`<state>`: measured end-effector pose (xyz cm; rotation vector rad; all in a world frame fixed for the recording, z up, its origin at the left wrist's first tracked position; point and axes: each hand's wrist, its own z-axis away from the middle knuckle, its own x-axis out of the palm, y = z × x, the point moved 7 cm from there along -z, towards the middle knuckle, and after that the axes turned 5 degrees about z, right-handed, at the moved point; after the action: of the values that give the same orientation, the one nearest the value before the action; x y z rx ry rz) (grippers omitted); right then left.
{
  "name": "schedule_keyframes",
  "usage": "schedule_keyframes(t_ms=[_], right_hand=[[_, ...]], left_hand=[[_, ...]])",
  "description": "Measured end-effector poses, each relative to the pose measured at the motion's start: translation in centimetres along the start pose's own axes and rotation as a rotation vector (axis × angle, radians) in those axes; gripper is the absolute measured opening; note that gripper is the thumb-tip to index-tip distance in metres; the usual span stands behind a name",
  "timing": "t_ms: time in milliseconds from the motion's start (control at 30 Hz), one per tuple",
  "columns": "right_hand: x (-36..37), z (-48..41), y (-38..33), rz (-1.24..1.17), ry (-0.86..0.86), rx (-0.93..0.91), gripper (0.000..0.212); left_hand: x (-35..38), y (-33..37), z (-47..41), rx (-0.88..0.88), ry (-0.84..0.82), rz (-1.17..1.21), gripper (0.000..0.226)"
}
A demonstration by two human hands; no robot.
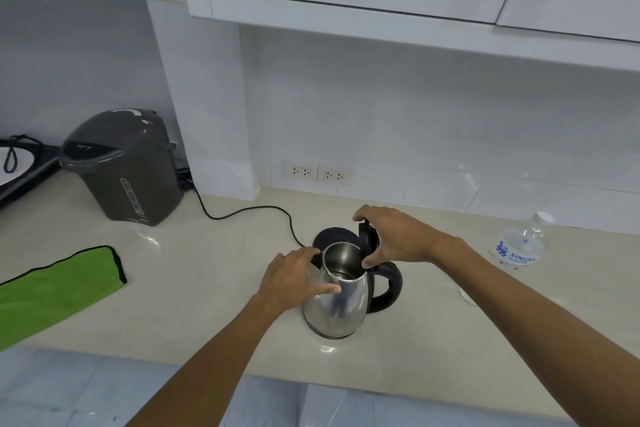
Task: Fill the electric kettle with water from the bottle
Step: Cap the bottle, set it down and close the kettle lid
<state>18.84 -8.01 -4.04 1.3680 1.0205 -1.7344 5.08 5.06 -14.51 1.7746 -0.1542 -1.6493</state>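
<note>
A steel electric kettle (341, 308) with a black handle stands on the beige counter, its mouth uncovered and its inside dark. My left hand (294, 279) wraps the kettle's upper left side, thumb across the front. My right hand (394, 236) grips the black lid (365, 241), which stands raised upright at the back of the mouth. A clear plastic water bottle (521, 246) with a white cap and blue label stands to the right, apart from both hands. The black kettle base (334, 236) lies just behind the kettle.
A black cord (249, 210) runs from the base toward a dark grey hot-water dispenser (121, 166) at the left. A green cloth (59, 282) lies at the front left. Wall sockets (317, 173) sit behind. White cabinets hang overhead.
</note>
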Motion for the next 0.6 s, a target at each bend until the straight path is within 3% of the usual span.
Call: schedule_keyframes(t_ms=[333,600], right_hand=[[1.8,-1.1,-2.4,-0.045,-0.017,-0.068,0.082],[4.2,-1.9,-3.1,-0.035,-0.045,-0.083,0.091]], left_hand=[[0.5,-0.8,0.1,-0.062,-0.011,0.132,0.105],[0.9,-1.3,0.0,-0.085,-0.013,0.138,0.111]])
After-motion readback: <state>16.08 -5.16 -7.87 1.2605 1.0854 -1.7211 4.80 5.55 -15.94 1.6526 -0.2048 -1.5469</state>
